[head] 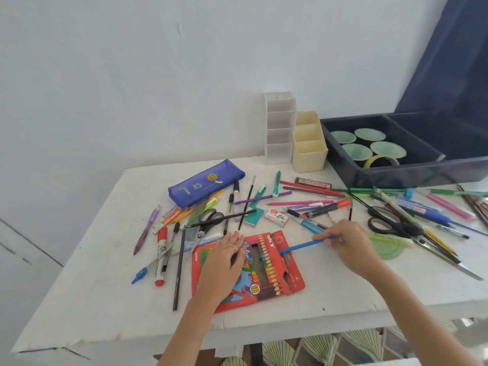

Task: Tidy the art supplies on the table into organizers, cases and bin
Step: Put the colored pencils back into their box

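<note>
While left hand (224,257) lies flat, fingers straight, on red pencil box (266,283) near front edge of table (343,291), right hand (351,245) pinches blue pencil (301,246), tip over box window. White organizer (280,128) and cream organizer (309,143) at far edge. Dark bin (396,175) at far right corner. Loose pens, scissors (404,228) scattered mid-surface.
</note>
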Demonstrator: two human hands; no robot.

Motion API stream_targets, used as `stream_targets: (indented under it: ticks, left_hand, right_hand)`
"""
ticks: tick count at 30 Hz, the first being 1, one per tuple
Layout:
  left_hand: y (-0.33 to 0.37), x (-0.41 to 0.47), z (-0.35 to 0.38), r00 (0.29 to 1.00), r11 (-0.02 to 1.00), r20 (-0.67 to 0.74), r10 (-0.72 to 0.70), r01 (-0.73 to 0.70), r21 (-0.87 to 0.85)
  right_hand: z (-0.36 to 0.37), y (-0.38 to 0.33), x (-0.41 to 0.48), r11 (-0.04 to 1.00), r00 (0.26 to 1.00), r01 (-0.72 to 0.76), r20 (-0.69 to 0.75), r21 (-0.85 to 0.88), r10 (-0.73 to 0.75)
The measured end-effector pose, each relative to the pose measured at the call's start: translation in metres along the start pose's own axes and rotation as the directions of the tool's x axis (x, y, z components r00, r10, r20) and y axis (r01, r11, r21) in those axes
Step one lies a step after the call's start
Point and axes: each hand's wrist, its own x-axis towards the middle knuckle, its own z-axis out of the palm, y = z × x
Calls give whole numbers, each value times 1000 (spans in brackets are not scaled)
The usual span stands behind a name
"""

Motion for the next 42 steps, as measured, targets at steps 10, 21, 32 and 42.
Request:
stream_targets:
  ticks: [10,21,32,42]
  left_hand:
    - [-1,0,-2,997,996,70,34,-39,82]
    - [-3,-1,0,996,988,87,35,-48,149]
    - [-5,-4,0,996,996,78,50,-55,74]
    - [-11,-41,-55,815,925,-509,-277,84,-370]
  right_hand:
    - [64,-60,11,987,987,153,50,-42,-151]
    - [56,-49,21,980,986,121,96,159,-137]
    - [52,-66,35,979,944,177,263,101,-198]
    - [100,-163,60,805,785,586,183,89,-591]
